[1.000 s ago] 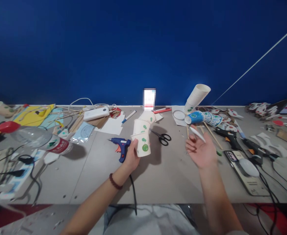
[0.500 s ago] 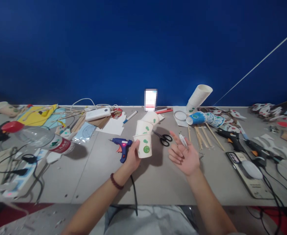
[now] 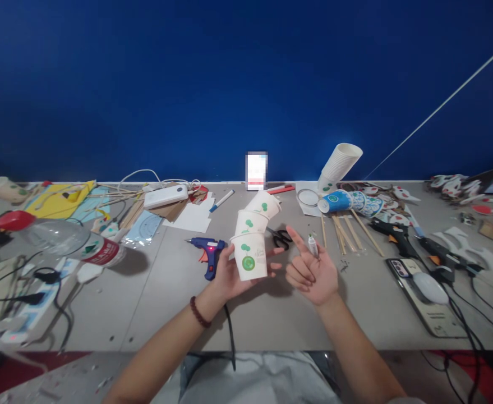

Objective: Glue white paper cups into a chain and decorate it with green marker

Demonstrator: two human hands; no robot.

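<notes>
Three cups (image 3: 250, 249), paper: held above our table (image 3: 168, 280) in our left hand (image 3: 233, 276), fingers spread behind; likely light, easily crushed, best cradled near rims. Our right hand (image 3: 313, 275): forefinger out, others curled, holding pen (image 3: 312, 245)

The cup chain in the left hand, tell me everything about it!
The cup chain is three white, papery-looking cups with green prints, lined up end to end, bending right toward the far end. The left hand holds the nearest cup, fingers spread behind. What joins them is hidden.
</notes>
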